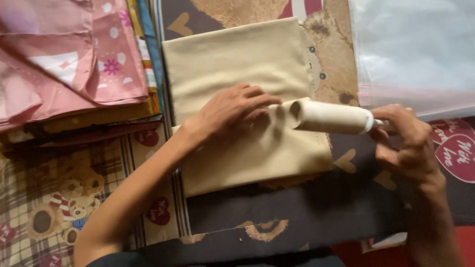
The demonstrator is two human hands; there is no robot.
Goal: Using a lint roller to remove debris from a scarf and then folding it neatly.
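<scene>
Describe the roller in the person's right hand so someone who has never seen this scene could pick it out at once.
Start at the folded beige cloth lying mid-frame on the teddy-bear print fabric. At its right edge, a lint roller lies sideways, its handle end pinched by the right hand while the left hand presses the cloth flat. It is the only cylinder here, off-white, unlike the flat pink fabric stack and clear plastic bag.

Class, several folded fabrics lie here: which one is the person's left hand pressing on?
The plain beige folded cloth under the left hand; the others are patterned.
</scene>
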